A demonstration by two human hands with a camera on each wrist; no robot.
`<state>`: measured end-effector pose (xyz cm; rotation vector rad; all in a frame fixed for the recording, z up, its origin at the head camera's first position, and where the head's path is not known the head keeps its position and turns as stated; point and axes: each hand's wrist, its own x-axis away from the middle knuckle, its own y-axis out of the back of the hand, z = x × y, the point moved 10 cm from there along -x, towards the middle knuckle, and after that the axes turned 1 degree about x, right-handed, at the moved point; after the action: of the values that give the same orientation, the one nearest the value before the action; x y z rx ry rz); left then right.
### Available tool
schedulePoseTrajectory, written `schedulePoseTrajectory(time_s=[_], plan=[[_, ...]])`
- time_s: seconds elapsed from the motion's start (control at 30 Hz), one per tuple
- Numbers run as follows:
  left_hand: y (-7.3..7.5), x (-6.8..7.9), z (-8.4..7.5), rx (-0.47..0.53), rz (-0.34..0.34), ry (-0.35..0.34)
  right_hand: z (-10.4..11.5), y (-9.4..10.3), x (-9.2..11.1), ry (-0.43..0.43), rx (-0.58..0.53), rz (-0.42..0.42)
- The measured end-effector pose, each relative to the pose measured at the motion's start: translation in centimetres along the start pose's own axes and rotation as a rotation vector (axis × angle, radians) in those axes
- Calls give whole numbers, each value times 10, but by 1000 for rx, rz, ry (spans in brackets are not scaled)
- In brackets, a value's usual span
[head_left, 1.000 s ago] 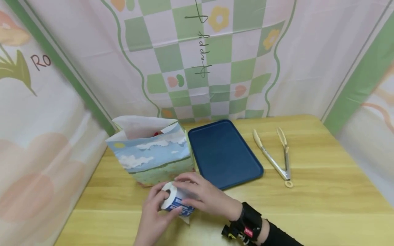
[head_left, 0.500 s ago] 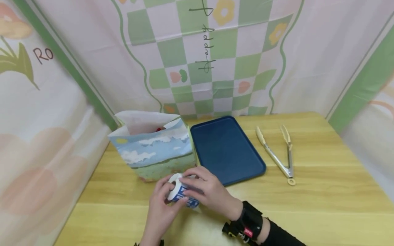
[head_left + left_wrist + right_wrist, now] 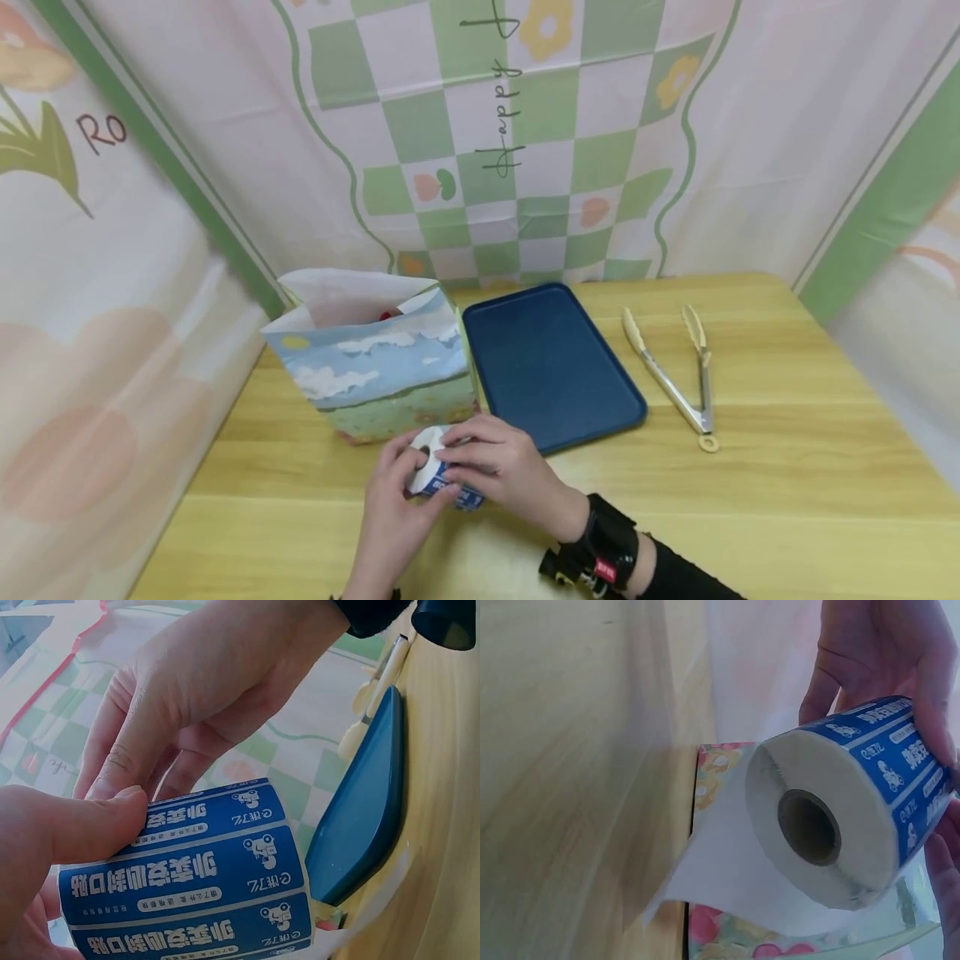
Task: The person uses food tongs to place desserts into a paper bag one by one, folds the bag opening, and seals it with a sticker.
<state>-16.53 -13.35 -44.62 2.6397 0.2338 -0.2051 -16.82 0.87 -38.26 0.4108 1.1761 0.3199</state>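
Note:
A roll of blue-and-white stickers (image 3: 463, 497) is held between both hands above the near part of the table. My left hand (image 3: 393, 504) grips it from the left, a finger at the core hole and the thumb (image 3: 112, 821) across the printed labels. From the other side my right hand (image 3: 521, 477) pinches the roll near its upper edge, its fingertips (image 3: 112, 776) partly hidden behind the left thumb. The right wrist view shows the roll's white end with its hollow core (image 3: 810, 826). A loose tail of white backing paper (image 3: 727, 874) hangs from it.
Behind the hands stands an open paper bag (image 3: 390, 375) with a landscape print, something red (image 3: 386, 316) inside. Right of it lies a dark blue tray (image 3: 555, 367). Spread metal tongs (image 3: 672, 396) with cream tips rest farther right on the wooden table (image 3: 787, 467).
The roll and both hands have shifted slightly right in the head view, mostly in the first half second. The roll has turned a little, and its paper tail no longer shows there.

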Motion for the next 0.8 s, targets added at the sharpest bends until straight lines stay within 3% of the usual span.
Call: schedulePoseTrajectory(time_s=[0.5,0.8], plan=[[-2,-1,-3,-5,11,43,1,5,3,10,-43,-117],[-1,-2,-7,-6,-6,42,-3,7,7,-36,-90,-140]])
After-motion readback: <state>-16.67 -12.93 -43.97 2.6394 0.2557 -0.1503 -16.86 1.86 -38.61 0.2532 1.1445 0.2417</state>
